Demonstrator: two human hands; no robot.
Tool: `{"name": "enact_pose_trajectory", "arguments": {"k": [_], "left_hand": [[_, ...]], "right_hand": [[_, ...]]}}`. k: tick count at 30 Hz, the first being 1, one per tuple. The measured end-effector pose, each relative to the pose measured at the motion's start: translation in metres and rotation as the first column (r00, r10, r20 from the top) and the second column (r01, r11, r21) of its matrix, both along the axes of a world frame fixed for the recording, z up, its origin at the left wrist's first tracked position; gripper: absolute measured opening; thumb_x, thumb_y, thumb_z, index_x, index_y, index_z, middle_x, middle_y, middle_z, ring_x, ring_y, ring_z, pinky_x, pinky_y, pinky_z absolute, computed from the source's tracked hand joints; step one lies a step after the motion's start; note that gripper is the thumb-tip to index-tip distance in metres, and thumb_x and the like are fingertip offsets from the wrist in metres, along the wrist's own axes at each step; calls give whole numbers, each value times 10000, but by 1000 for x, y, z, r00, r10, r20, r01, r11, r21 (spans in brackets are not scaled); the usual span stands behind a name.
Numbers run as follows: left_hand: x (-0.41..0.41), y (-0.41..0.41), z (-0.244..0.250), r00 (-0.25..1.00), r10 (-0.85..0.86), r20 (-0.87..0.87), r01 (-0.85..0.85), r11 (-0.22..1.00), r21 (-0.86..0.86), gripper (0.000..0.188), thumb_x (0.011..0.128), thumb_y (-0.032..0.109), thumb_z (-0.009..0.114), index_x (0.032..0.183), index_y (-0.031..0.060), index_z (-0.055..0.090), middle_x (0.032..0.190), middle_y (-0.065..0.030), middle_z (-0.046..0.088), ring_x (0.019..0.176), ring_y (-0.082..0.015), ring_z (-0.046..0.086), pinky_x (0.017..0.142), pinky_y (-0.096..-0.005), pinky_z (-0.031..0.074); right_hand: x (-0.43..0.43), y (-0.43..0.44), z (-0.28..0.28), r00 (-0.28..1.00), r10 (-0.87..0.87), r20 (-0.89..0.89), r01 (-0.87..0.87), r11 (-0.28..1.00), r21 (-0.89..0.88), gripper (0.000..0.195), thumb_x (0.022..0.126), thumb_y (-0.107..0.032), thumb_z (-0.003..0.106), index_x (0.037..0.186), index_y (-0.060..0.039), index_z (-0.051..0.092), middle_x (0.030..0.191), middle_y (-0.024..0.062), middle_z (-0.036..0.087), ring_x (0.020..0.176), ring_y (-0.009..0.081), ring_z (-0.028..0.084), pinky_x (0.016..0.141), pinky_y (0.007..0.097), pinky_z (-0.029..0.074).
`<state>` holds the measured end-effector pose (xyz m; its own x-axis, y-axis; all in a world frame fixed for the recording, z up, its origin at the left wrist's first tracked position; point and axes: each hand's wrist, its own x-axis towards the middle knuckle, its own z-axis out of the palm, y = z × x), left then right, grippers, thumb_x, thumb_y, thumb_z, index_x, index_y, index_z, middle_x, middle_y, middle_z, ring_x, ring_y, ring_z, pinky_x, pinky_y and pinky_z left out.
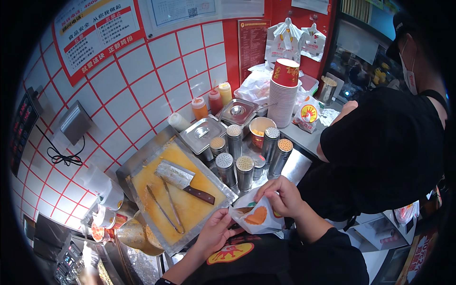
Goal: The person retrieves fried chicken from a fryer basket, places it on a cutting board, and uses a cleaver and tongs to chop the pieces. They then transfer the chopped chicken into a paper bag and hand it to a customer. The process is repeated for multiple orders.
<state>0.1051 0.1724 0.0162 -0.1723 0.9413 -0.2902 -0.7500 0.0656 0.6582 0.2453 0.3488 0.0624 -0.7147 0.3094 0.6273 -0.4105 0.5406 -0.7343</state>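
Both my hands hold a printed white paper food bag (257, 219) in front of my body. My left hand (216, 228) pinches its left edge near the opening, where something brown shows inside. The fingers of my right hand (281, 196) grip the upper right edge. Just left of the bag, a yellow cutting board (210, 178) lies in a metal tray, bearing a cleaver (178, 177) with a wooden handle and a pair of metal tongs (171, 205). Several metal shakers (245, 173) with perforated lids stand beyond the bag.
A masked co-worker (377, 153) in black stands close on the right. Behind the shakers are lidded steel containers (203, 133), sauce bottles (215, 101), a tall stack of paper cups (283, 96) and a filled paper bag (308, 114). A metal scoop (137, 235) lies at lower left.
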Motion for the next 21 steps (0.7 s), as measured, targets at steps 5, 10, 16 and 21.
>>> {"name": "enact_pose_trajectory", "arguments": {"k": [5, 10, 16, 21], "left_hand": [[-1, 12, 1, 999, -44, -5, 44, 994, -98, 275, 890, 130, 475, 1151, 90, 397, 1128, -89, 457, 1019, -222, 495, 895, -481, 415], [-14, -5, -14, 998, -52, 25, 54, 997, -57, 300, 881, 142, 490, 1159, 74, 403, 1044, -101, 514, 930, -233, 557, 876, -530, 423], [-21, -20, -22, 998, 27, 51, -23, 997, -74, 236, 893, 134, 457, 1120, 73, 441, 993, -102, 545, 910, -230, 570, 845, -522, 447], [-22, -29, -21, 995, 81, 50, -78, 995, -63, 226, 898, 131, 441, 1117, 75, 442, 985, -105, 553, 886, -228, 580, 832, -511, 458]], "right_hand": [[33, 28, -41, 831, -554, 48, 555, 824, -113, 93, 838, -54, 495, 821, -10, 416, 716, 120, 572, 622, 171, 550, 600, 265, 435], [60, 59, -40, 483, -788, 382, 860, 509, -39, 178, 871, -159, 503, 800, -10, 438, 717, 119, 529, 644, 190, 533, 603, 293, 423], [71, 108, -72, 176, -892, 416, 978, 208, 31, 148, 891, -148, 467, 904, -1, 487, 852, 159, 540, 785, 256, 569, 733, 328, 443], [31, 163, -126, -80, -994, 73, 985, -68, 156, 164, 882, -160, 488, 892, 3, 491, 823, 145, 553, 771, 246, 565, 692, 335, 439]]}}
